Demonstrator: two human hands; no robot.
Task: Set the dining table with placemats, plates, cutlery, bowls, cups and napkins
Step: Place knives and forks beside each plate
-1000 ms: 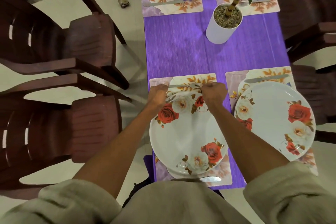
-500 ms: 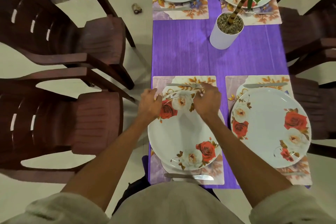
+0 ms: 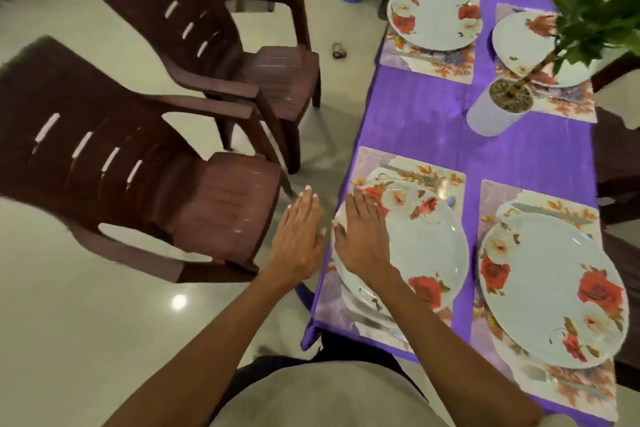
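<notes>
Both hands (image 3: 332, 243) flat, withdrawn from fork (image 3: 412, 175)

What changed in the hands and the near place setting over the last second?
Both hands let go at the fork and drew back leftward, fingers straightened. The left hand now hangs off the table edge above the floor; the right hand lies over the plate's left rim. Fork, plate and placemat stayed where they were.
</notes>
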